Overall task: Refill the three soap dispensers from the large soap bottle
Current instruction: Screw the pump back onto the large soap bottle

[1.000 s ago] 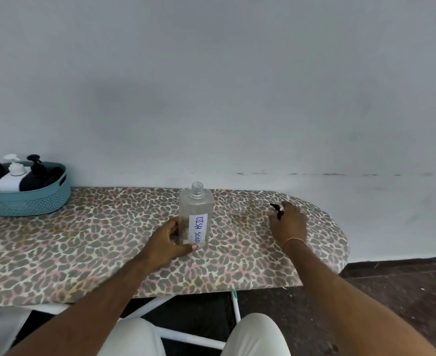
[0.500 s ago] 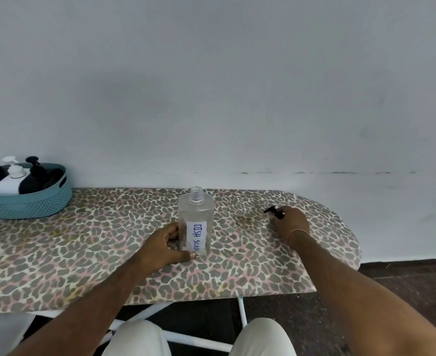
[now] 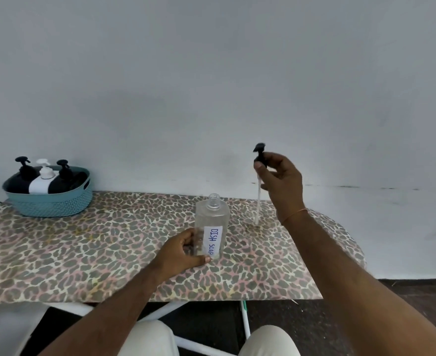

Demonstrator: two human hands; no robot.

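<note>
A clear bottle (image 3: 212,222) with a white "DISH SOAP" label stands upright and uncapped on the leopard-print ironing board (image 3: 83,247). My left hand (image 3: 183,253) grips its lower part. My right hand (image 3: 281,178) pinches a black pump head (image 3: 260,154), lifted above the board to the right of the bottle. Its white tube (image 3: 258,201) hangs down, the tip just above the cover. Three pump dispensers, two black (image 3: 22,176) (image 3: 64,176) and one white (image 3: 43,179), sit in a teal basket (image 3: 52,204) at the far left.
The board stands against a grey-white wall (image 3: 211,86). Its rounded end (image 3: 350,247) is at the right, with dark floor (image 3: 404,294) beyond. White board legs (image 3: 160,313) and my knees in pale trousers (image 3: 145,340) show below the front edge.
My right hand has picked the pump head up from the board and raised it, tube hanging. The left hand has kept its hold on the bottle.
</note>
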